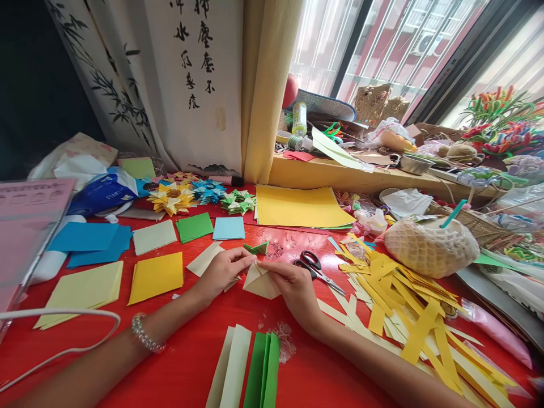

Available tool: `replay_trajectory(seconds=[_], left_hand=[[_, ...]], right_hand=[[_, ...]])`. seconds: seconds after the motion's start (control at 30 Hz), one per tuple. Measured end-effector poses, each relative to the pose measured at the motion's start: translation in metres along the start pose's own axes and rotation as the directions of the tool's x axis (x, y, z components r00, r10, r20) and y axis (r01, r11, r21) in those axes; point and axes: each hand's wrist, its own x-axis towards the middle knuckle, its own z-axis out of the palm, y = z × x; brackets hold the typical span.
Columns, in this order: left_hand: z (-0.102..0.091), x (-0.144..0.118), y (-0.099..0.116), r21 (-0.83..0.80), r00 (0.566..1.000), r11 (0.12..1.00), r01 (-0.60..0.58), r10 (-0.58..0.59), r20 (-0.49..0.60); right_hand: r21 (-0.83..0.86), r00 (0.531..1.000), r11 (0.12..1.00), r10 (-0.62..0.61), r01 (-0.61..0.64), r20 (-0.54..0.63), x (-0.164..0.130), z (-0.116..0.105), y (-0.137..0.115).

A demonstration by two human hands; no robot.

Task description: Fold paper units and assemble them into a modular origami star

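Head view: the cream folded paper [262, 286] sits at the middle of the red table [170, 371], between both hands. The left hand [221, 273] pinches its far corner, thumb and fingertips almost together; the right hand [296, 286] is loosely curled, fingertips closed on the same corner's right side. For a clean fold, the edges should probably meet exactly at that point before a fingertip runs along the crease, clear of the small green folded paper [257, 248] just beyond.

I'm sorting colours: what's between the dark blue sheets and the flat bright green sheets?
Cream paper lies between them, shown in the head view.
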Motion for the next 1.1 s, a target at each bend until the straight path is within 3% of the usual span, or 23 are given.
replay_trajectory(seconds=[0.23,0.53,0.67,0.87,1.1], left_hand=[[0.0,-0.002,-0.002,0.071,0.996,0.996,-0.063,0.067,-0.059],[0.0,-0.002,-0.001,0.115,0.997,0.992,-0.059,0.063,-0.033],[0.0,-0.002,-0.001,0.15,0.997,0.988,-0.037,0.046,-0.056],[0.002,-0.007,0.001,0.338,0.983,0.926,-0.171,0.185,-0.009],[0.005,-0.01,0.003,0.415,0.97,0.88,-0.23,0.243,0.022]], right_hand=[[-0.039,1.0,0.999,-0.016,0.017,0.019,-0.001,0.0,0.001],[-0.045,0.999,0.999,-0.001,0.003,0.036,0.0,0.001,-0.002],[0.021,0.997,1.0,0.02,-0.021,0.073,0.0,-0.002,-0.007],[0.185,0.992,0.976,0.109,-0.118,0.055,0.002,-0.001,-0.007],[0.271,0.965,0.93,0.214,-0.249,0.15,0.006,0.003,0.008]])
